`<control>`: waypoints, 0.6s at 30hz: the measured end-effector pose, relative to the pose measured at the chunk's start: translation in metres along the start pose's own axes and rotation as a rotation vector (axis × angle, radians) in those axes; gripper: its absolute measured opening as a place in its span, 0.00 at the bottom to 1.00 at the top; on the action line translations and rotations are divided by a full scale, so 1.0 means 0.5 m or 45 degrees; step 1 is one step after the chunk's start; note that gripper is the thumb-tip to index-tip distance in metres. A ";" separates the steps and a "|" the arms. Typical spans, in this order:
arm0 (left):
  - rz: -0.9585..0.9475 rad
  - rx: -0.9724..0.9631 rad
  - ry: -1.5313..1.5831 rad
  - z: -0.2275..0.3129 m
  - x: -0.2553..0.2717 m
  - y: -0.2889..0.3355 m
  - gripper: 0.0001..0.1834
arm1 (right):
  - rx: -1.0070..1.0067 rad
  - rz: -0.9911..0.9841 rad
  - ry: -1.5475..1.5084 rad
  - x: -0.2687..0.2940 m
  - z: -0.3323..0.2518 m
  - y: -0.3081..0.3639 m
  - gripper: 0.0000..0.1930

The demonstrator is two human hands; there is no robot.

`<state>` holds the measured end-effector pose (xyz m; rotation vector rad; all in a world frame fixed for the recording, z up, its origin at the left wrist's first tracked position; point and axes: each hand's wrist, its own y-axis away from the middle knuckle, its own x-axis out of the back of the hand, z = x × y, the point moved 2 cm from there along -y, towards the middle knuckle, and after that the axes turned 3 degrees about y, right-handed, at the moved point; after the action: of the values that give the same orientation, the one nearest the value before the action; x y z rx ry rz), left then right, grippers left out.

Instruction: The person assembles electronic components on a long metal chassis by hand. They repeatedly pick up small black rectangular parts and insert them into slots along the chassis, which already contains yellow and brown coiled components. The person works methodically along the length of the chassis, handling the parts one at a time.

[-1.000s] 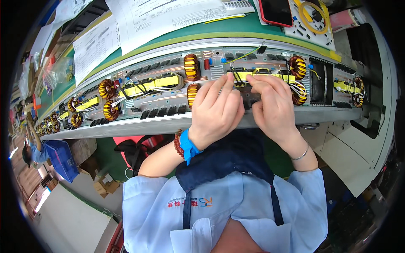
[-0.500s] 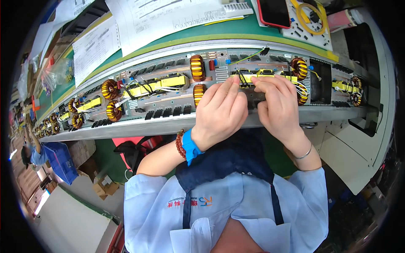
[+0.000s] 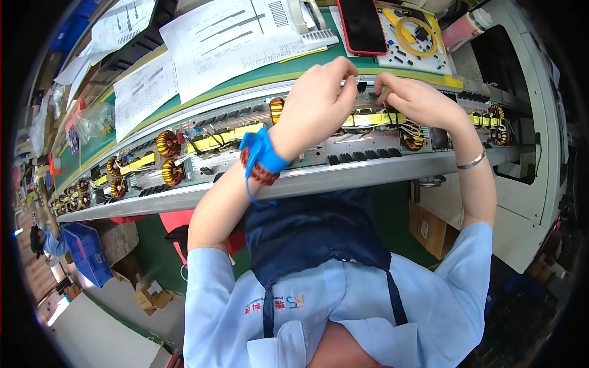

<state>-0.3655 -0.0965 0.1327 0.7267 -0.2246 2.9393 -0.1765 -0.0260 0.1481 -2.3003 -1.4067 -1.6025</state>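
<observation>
My left hand (image 3: 320,98) reaches over the far side of a long circuit-board assembly (image 3: 319,152). Its thumb and forefinger are bent together beside a small black part (image 3: 362,87); whatever they pinch is hidden. Just right of that part, my right hand (image 3: 423,105) has its fingers curled at the board, and what they hold cannot be made out. Below the hands lies a yellow-taped transformer row (image 3: 374,119). A copper-wound toroid coil (image 3: 413,136) sits under my right hand, another coil (image 3: 277,110) left of my left hand.
A metal rail (image 3: 343,173) runs along the near edge. Beyond the boards lie printed sheets (image 3: 227,37), a red-edged phone (image 3: 364,27), a white tray (image 3: 399,58) with small black parts and a pink bottle (image 3: 463,30). A blue crate (image 3: 89,251) and another person (image 3: 52,239) are at left.
Both hands have moved from the yellow-taped transformers to the board's far side, by the small black part. The green-yellow wire seen earlier is now hidden. The view has shifted somewhat.
</observation>
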 end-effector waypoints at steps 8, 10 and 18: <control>-0.296 -0.106 -0.442 -0.042 -0.048 -0.049 0.14 | 0.143 0.482 -0.174 0.022 0.019 0.061 0.14; -0.123 -0.236 -0.586 -0.032 -0.024 -0.030 0.11 | 0.050 0.862 -0.444 0.026 0.038 0.128 0.15; 0.165 -0.270 -0.837 -0.001 0.052 0.103 0.09 | -0.541 0.814 -0.143 -0.099 0.166 0.256 0.20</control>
<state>-0.3957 -0.1454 0.1386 1.6620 -0.6391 2.6143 -0.0336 -0.0967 0.1293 -2.6873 -0.2565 -1.6652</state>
